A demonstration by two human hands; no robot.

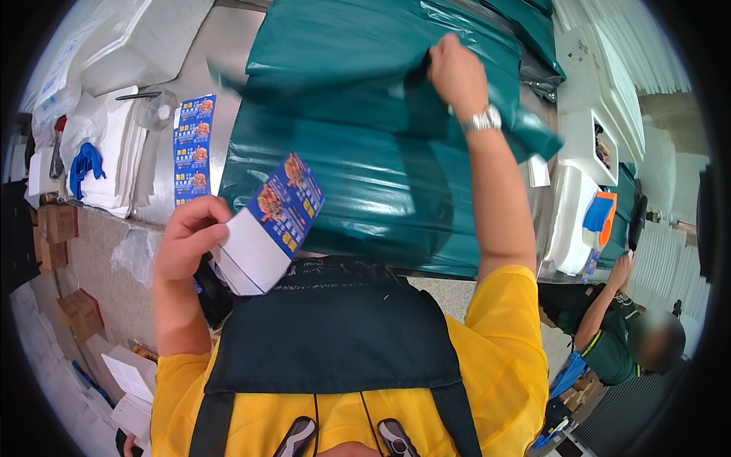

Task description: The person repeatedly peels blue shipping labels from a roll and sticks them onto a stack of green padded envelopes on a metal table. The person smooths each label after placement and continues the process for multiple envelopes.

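Observation:
My left hand (191,237) pinches a sheet of blue printed stickers (291,208), part of it bare white backing, over the near edge of the table. My right hand (461,77), on the arm with the metal wristwatch, grips the edge of a dark green plastic bag (320,91) blurred by motion. Beneath it lies a broad stack of glossy green plastic bags (342,188). Another strip of blue stickers (193,145) rests flat to the left of the stack. The fingertips of my right hand are partly hidden.
Foam boxes (151,45) stand at the back left, beside a clear plastic cup (157,111) with a black pen across it. At right are a small white foam box (582,137) and an orange tape dispenser (608,220). A co-worker (617,337) is at the far right.

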